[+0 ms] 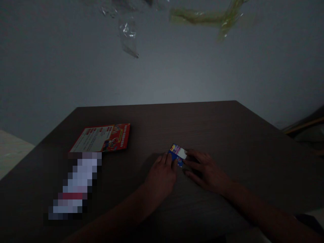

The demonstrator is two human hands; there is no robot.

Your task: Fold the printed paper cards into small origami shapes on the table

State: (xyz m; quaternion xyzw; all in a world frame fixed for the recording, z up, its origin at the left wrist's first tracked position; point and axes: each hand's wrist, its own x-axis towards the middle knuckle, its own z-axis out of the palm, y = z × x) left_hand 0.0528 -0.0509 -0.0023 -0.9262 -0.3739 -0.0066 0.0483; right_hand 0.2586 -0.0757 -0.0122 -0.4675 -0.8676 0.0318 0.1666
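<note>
A small blue card or packet [180,152] with white, yellow and pink print lies tilted on the dark table [202,125]. My left hand [162,173] rests over its lower left side, fingers bent and close together, with the fingertips at its edge. On the other side, my right hand [206,170] has its fingers apart, and the upper fingertips touch the right edge of the blue card. The thumb of the right hand lies lower, near the tabletop. The light is dim, and the underside of the card is hidden.
On the left of the table lies a flat red and white printed box or booklet [101,138]. A blurred-out pale object [81,182] sits nearer to me. Behind the table is a grey wall [162,74] with yellowish tape [199,16] and clear plastic [128,33].
</note>
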